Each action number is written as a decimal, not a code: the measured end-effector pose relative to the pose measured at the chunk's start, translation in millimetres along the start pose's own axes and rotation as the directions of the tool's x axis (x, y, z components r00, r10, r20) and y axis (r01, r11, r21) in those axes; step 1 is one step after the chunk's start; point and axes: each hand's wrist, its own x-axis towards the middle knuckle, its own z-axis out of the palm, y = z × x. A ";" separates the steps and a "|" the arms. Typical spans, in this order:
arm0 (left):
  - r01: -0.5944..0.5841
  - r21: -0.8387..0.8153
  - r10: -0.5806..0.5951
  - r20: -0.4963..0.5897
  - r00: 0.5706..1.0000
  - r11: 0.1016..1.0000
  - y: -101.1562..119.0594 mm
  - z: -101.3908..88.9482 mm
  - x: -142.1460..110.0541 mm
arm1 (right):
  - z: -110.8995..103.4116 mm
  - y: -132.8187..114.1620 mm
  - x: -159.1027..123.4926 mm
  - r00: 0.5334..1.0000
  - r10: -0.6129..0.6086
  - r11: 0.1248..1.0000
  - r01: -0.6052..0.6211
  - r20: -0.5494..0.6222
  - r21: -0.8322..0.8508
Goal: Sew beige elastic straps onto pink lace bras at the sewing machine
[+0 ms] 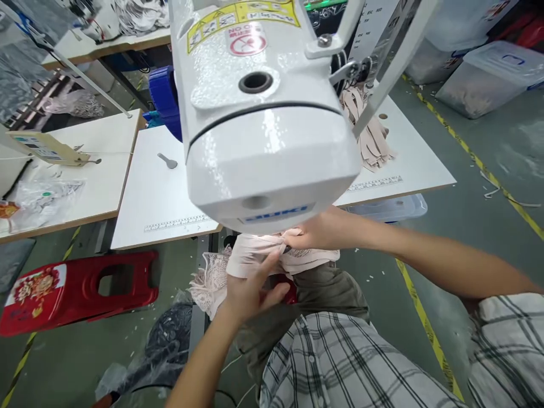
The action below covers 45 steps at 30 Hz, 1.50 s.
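Pale pink fabric with lace edging [253, 252] lies over my lap, just under the front of a white sewing machine head [272, 153]. My left hand [250, 286] holds the near side of the fabric, its thumb and fingers bent around it. Close to the machine, my right hand [312, 229] pinches the cloth at a fold; a small dark thing shows by its fingertips, too little of it to name. The machine head hides the needle area. A lace part [212, 277] of the fabric hangs down on the left.
The white machine table [170, 181] carries printed rulers and a small grey spoon-shaped tool [167, 161]. Beige fabric strips [369, 133] lie at its right. A red plastic stool [85, 289] is on the floor at left; lidded plastic boxes [493, 79] stand at right.
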 end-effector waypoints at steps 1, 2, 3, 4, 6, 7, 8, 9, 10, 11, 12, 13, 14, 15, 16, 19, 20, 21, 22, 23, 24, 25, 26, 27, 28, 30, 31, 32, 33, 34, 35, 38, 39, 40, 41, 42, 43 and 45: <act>-0.076 0.120 0.069 0.061 0.996 0.990 -8.7 -2.1 2.2 | 1.2 0.2 0.5 1.000 -0.012 0.999 0.012 -0.001 -0.036; -0.141 0.207 0.121 0.105 0.987 0.968 -16.2 -3.3 4.1 | 2.2 -0.2 0.4 1.000 -0.018 0.998 0.018 0.003 -0.059; -0.193 0.266 0.160 0.140 0.977 0.945 -22.7 -3.6 5.7 | 2.7 -1.0 0.0 1.000 -0.017 0.997 0.017 0.004 -0.072; -0.232 0.301 0.190 0.163 0.968 0.925 -28.1 -3.5 7.1 | 2.6 -2.3 -0.5 1.000 -0.012 0.997 0.012 0.005 -0.079; -0.278 0.326 0.229 0.181 0.956 0.904 -35.9 -2.5 9.4 | 1.1 -5.1 -1.4 1.000 0.006 0.996 -0.006 0.005 -0.086; -0.288 0.330 0.238 0.183 0.954 0.899 -38.2 -2.0 10.6 | 0.2 -6.1 -1.8 1.000 0.013 0.996 -0.013 0.002 -0.089; -0.294 0.331 0.243 0.187 0.952 0.897 -39.6 -1.7 11.8 | -0.4 -6.4 -2.3 1.000 0.017 0.996 -0.017 0.001 -0.089; -0.295 0.326 0.243 0.191 0.951 0.898 -39.8 -1.6 13.1 | -0.3 -5.7 -3.0 1.000 0.019 0.996 -0.020 -0.003 -0.082; -0.291 0.315 0.239 0.194 0.951 0.903 -38.9 -1.6 14.5 | 1.0 -3.8 -4.0 1.000 0.016 0.998 -0.016 -0.009 -0.065; -0.280 0.301 0.227 0.198 0.954 0.912 -36.9 -1.7 15.8 | 3.8 -0.7 -5.5 1.000 0.001 0.999 -0.003 -0.027 -0.039; -0.264 0.286 0.211 0.202 0.956 0.921 -34.0 -1.8 17.1 | 8.2 3.6 -7.3 0.998 -0.026 1.000 0.025 -0.059 -0.009; -0.242 0.270 0.188 0.211 0.959 0.932 -30.4 -2.0 18.2 | 14.1 9.0 -9.3 0.992 -0.062 0.998 0.063 -0.112 0.012; -0.213 0.259 0.159 0.215 0.964 0.942 -26.2 -2.1 19.1 | 21.1 15.0 -11.5 0.978 -0.101 0.994 0.106 -0.185 0.017; -0.179 0.253 0.124 0.217 0.968 0.951 -21.7 -2.1 19.9 | 28.7 21.3 -13.7 0.953 -0.138 0.990 0.144 -0.268 0.003; -0.143 0.250 0.089 0.216 0.972 0.958 -17.0 -2.0 20.7 | 36.3 27.4 -15.5 0.923 -0.171 0.985 0.173 -0.345 -0.025; -0.037 0.276 -0.017 0.191 0.981 0.960 -3.8 -1.3 22.8 | 52.3 39.7 -18.1 0.858 -0.222 0.974 0.216 -0.464 -0.068; -0.006 0.283 -0.048 0.183 0.982 0.959 0.0 -0.8 23.4 | 54.2 41.1 -17.9 0.855 -0.223 0.973 0.225 -0.468 -0.052; 0.019 0.284 -0.073 0.180 0.981 0.959 3.6 -0.3 23.9 | 54.4 41.2 -17.4 0.858 -0.214 0.973 0.227 -0.466 -0.028; 0.040 0.284 -0.094 0.180 0.979 0.958 6.9 0.5 24.3 | 53.3 40.3 -16.8 0.864 -0.198 0.975 0.224 -0.462 0.002; 0.058 0.285 -0.113 0.181 0.977 0.957 9.9 1.3 24.6 | 51.5 38.9 -16.2 0.873 -0.175 0.976 0.213 -0.455 0.033; 0.077 0.288 -0.134 0.182 0.974 0.955 12.8 2.4 24.7 | 49.7 37.5 -15.8 0.882 -0.153 0.978 0.201 -0.445 0.063; 0.095 0.295 -0.155 0.185 0.970 0.951 15.7 3.6 24.8 | 48.4 36.5 -15.7 0.891 -0.138 0.977 0.193 -0.432 0.086; 0.114 0.308 -0.176 0.182 0.967 0.945 18.5 4.8 24.7 | 48.2 36.0 -16.0 0.895 -0.132 0.976 0.192 -0.426 0.101; 0.130 0.324 -0.194 0.175 0.965 0.937 21.3 5.9 24.7 | 49.4 36.2 -16.7 0.890 -0.136 0.975 0.198 -0.435 0.101; 0.143 0.340 -0.210 0.168 0.963 0.929 24.1 6.9 24.7 | 51.9 37.0 -17.7 0.875 -0.151 0.974 0.212 -0.461 0.083; 0.159 0.365 -0.230 0.158 0.960 0.917 28.9 7.7 24.8 | 59.5 40.2 -20.7 0.824 -0.223 0.966 0.258 -0.521 -0.005; 0.165 0.371 -0.237 0.158 0.959 0.914 30.4 7.3 24.7 | 63.5 42.0 -22.3 0.797 -0.265 0.959 0.277 -0.542 -0.062; 0.172 0.368 -0.245 0.163 0.956 0.914 31.0 6.2 24.6 | 67.0 43.8 -23.8 0.777 -0.302 0.951 0.286 -0.553 -0.117; 0.178 0.353 -0.251 0.172 0.953 0.919 30.4 4.4 24.4 | 69.5 45.2 -25.0 0.768 -0.328 0.944 0.284 -0.550 -0.165; 0.179 0.325 -0.248 0.185 0.951 0.928 28.4 1.9 24.2 | 70.8 46.3 -25.7 0.768 -0.346 0.938 0.277 -0.539 -0.209; 0.170 0.286 -0.233 0.205 0.951 0.943 24.9 -1.2 24.1 | 71.0 46.9 -25.9 0.768 -0.357 0.933 0.263 -0.531 -0.247; 0.074 0.159 -0.118 0.291 0.950 0.985 8.7 -11.4 25.8 | 67.6 45.4 -24.8 0.777 -0.372 0.920 0.237 -0.508 -0.312; 0.024 0.144 -0.068 0.310 0.948 0.989 3.0 -14.1 27.2 | 66.1 44.2 -24.6 0.779 -0.372 0.920 0.238 -0.506 -0.310; -0.024 0.149 -0.026 0.323 0.946 0.989 -1.9 -16.0 29.1 | 65.0 43.0 -24.7 0.777 -0.362 0.926 0.238 -0.516 -0.293; -0.064 0.169 0.005 0.329 0.944 0.984 -5.4 -17.2 31.4 | 64.3 41.8 -25.3 0.777 -0.342 0.937 0.237 -0.529 -0.256; -0.090 0.197 0.020 0.330 0.944 0.976 -7.2 -17.6 33.8 | 64.0 41.0 -26.1 0.784 -0.311 0.950 0.242 -0.537 -0.197; -0.100 0.226 0.021 0.328 0.945 0.969 -7.3 -17.4 36.3 | 64.2 40.8 -27.0 0.805 -0.261 0.964 0.242 -0.533 -0.106; -0.085 0.264 -0.007 0.330 0.944 0.961 -3.0 -15.9 40.8 | 65.3 42.0 -27.4 0.863 -0.094 0.964 0.204 -0.496 0.173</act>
